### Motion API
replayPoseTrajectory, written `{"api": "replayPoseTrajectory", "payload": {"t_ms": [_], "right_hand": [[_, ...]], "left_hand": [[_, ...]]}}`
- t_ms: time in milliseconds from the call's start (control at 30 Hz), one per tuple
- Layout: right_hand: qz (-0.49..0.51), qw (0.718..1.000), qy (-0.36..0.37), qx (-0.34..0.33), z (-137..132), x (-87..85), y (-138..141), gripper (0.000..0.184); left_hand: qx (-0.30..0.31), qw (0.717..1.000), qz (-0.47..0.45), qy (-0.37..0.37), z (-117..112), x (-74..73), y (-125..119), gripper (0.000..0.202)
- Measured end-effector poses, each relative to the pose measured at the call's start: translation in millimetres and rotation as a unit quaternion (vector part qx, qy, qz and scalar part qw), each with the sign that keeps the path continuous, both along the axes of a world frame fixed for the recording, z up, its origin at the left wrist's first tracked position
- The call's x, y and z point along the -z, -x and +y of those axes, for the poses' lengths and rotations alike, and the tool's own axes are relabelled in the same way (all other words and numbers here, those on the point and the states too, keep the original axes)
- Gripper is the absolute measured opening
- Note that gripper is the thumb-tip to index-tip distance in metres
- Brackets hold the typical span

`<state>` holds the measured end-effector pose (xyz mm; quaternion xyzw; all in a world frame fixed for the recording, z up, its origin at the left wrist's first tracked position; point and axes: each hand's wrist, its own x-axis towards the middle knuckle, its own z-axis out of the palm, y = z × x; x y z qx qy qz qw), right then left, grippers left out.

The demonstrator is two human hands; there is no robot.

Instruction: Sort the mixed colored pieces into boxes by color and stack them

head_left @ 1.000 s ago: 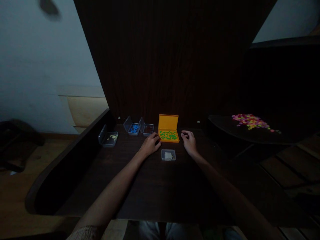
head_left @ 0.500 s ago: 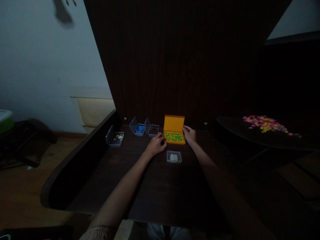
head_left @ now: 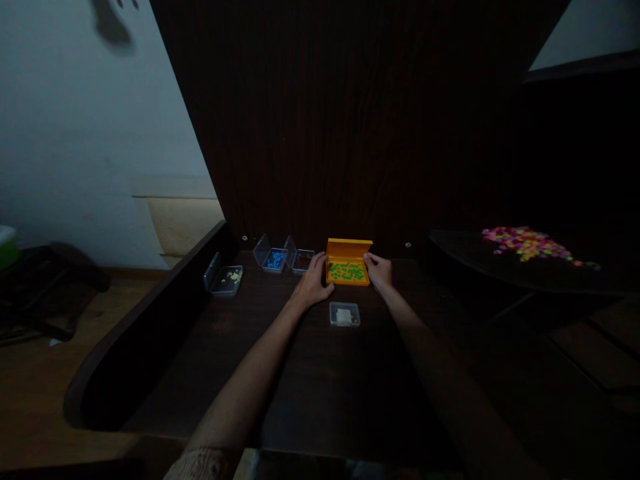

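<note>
A yellow plastic box (head_left: pixel 347 282) with small green pieces in it stands on the dark table, its hinged lid (head_left: pixel 349 248) tipped partway forward over them. My left hand (head_left: pixel 313 283) grips the box's left side, thumb near the front corner and fingers up along the side. At the right, my right hand (head_left: pixel 379 270) holds the box by the edge where lid and base meet, its thumb on top. In front of the box lies a small clear case (head_left: pixel 345 314) with a white slip inside.
Three clear boxes with raised lids stand to the left: one with pale pieces (head_left: pixel 226 291), one with blue pieces (head_left: pixel 275 259), one with dark reddish pieces (head_left: pixel 303 261). Colourful small pieces (head_left: pixel 530 244) are heaped on a side shelf at right. A raised side panel (head_left: pixel 145 330) borders the table's left.
The yellow lid has swung forward from nearly upright. My left fingers have moved up along the box's side, and my right thumb now shows at the lid's edge. The view has shifted slightly.
</note>
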<state>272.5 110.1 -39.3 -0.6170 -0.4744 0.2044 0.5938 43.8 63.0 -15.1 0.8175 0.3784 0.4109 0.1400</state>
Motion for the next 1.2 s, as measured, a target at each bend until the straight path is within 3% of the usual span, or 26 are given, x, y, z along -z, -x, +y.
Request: {"api": "replayPoseTrajectory", "payload": {"t_ms": [100,200,400,667,867,1000,1200], "right_hand": [[-0.009,0.999,0.006,-0.031,-4.5,-1.0,-2.2,0.039],[-0.018,0.997,0.012,-0.072,-11.8,-2.3,-7.1,0.039],[-0.030,0.989,0.014,-0.143,-29.5,-5.3,-18.8,0.038],[-0.034,0.986,0.036,-0.162,-41.6,-8.7,-21.5,0.038],[-0.052,0.980,0.048,-0.186,-54.5,-11.6,-16.0,0.042],[-0.133,0.969,0.055,-0.200,-60.0,-14.3,-11.5,0.050],[-0.236,0.955,0.039,-0.174,-56.8,-15.7,-6.8,0.047]], "left_hand": [[-0.001,1.000,0.004,-0.003,5.7,3.3,-0.7,0.088],[0.007,1.000,0.010,0.000,8.8,5.3,-0.3,0.092],[0.024,1.000,0.012,0.006,7.3,3.9,2.2,0.075],[-0.003,0.999,0.043,0.006,5.9,4.1,3.3,0.040],[-0.013,0.997,0.078,0.024,3.5,-0.5,3.2,0.043],[-0.016,0.995,0.096,0.018,4.0,0.0,2.2,0.042],[-0.024,0.994,0.102,0.007,10.8,4.5,-1.2,0.037]]}}
